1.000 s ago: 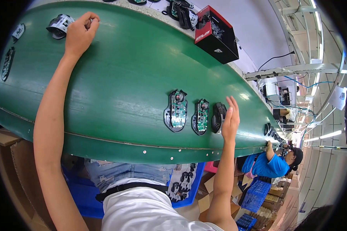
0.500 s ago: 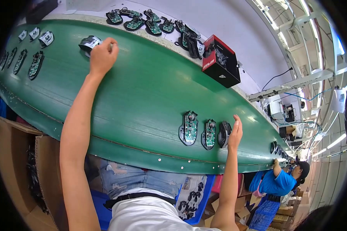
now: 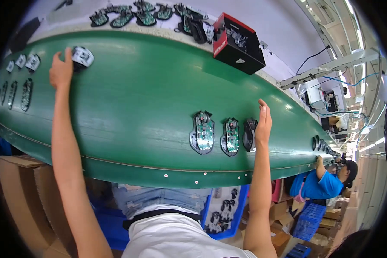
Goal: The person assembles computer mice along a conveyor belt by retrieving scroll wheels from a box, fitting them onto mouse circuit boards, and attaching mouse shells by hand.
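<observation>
On the green belt (image 3: 150, 99), a mouse shell with a white inner part (image 3: 83, 57) lies at the far left. My left hand (image 3: 62, 71) is just to the left of it, thumb and fingers apart; whether the thumb touches the shell I cannot tell. My right hand (image 3: 263, 122) is held edge-on with straight fingers, beside a black mouse shell (image 3: 249, 134). Left of that shell lie two mouse bases with green circuit boards, one nearer (image 3: 202, 132) the middle and one narrower (image 3: 231, 136).
Further left sit smaller white-lined shells (image 3: 32, 62) and circuit-board bases (image 3: 26, 94). Several more bases (image 3: 145, 18) line the far ledge, next to a red and black box (image 3: 241, 45). A blue bin (image 3: 223, 213) of parts stands below the belt. A co-worker in blue (image 3: 318, 185) is at the right.
My left hand has crossed from the right side of the white-lined shell to its left side, its fingers now spread. My right hand stays by the black shell. The view has shifted slightly.
</observation>
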Available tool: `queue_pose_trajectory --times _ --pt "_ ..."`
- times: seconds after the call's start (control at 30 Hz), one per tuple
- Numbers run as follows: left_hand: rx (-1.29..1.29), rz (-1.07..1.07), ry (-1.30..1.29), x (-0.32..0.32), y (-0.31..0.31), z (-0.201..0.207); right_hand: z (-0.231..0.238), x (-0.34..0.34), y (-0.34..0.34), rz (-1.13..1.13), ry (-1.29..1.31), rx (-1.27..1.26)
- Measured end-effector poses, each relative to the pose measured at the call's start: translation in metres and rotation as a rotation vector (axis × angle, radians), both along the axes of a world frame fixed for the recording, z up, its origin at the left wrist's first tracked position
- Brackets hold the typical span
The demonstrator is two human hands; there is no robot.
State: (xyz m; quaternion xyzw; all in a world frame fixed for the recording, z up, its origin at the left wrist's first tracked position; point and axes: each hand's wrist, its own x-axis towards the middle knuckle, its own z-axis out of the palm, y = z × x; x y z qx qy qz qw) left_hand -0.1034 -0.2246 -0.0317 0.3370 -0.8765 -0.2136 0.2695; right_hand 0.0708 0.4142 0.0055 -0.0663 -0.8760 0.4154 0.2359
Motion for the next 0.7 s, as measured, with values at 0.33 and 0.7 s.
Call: queue_pose_trajectory --times 0.33,0.7 --pt "-0.009 -0.469 -0.243 0.033 0.063 0.044 -0.002 0.008 0.007 -0.073 0.115 -0.006" --pt "0.139 -0.903 -0.024 0.067 0.207 0.028 0.055 0.013 -0.146 0.52 0.063 0.273"
